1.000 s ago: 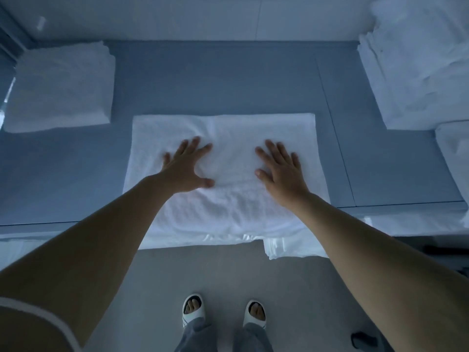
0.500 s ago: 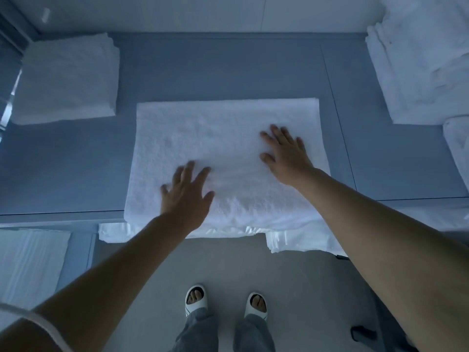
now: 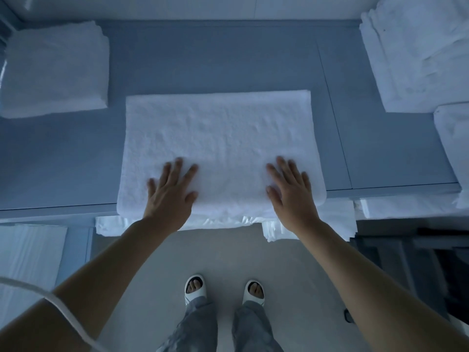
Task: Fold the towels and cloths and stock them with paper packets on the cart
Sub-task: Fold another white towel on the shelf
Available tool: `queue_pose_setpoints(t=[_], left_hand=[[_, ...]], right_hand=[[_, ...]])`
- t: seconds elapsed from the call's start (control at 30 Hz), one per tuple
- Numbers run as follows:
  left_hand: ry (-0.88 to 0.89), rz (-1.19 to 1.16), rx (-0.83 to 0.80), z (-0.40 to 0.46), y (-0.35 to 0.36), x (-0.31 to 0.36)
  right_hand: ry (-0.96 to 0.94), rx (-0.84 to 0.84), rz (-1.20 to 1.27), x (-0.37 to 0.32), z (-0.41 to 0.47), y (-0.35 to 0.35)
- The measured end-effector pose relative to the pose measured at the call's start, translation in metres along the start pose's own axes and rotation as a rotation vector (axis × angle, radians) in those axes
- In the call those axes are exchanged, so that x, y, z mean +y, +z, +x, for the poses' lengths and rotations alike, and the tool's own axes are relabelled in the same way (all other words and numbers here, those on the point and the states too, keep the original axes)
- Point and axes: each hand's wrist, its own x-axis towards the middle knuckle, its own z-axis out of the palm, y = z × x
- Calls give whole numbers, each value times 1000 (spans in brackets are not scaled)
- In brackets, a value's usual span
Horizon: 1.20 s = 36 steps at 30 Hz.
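Note:
A white terry towel (image 3: pixel 218 133), folded into a wide rectangle, lies flat on the grey-blue surface (image 3: pixel 210 57) in front of me. My left hand (image 3: pixel 171 193) presses flat on its near left part, fingers spread. My right hand (image 3: pixel 291 191) presses flat on its near right part, fingers straight. Both palms sit close to the towel's near edge, which overhangs the surface's front edge. Thin white cloth layers (image 3: pixel 223 222) stick out from under the towel.
A folded white towel stack (image 3: pixel 54 69) sits at the far left. A heap of white towels (image 3: pixel 418 52) fills the far right, with another white bundle (image 3: pixel 454 146) below it. White sheets (image 3: pixel 28 262) lie on a lower level at left. My sandalled feet (image 3: pixel 223 290) stand on the floor.
Both hands have slid toward me across the towel, from its middle to its near edge. The left came back first, then the right.

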Motion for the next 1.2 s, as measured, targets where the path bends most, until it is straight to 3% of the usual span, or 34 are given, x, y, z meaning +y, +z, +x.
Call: queue_pose_setpoints(t=[0.43, 0.57, 0.63, 0.8, 1.0, 1.2], left_hand=[[44, 58, -216, 132, -61, -11], [22, 125, -196, 147, -75, -4], [-23, 168, -99, 138, -74, 8], [1, -17, 120, 55, -54, 22], [50, -24, 66, -38, -5, -22], [60, -12, 57, -1, -1, -34]], right_hand=[[24, -100, -110, 2, 118, -35], [24, -155, -151, -3, 145, -48], [45, -165, -164, -6, 146, -52], [-35, 6, -37, -13, 92, -52], [-110, -99, -9, 11, 10, -28], [-100, -62, -36, 19, 35, -22]])
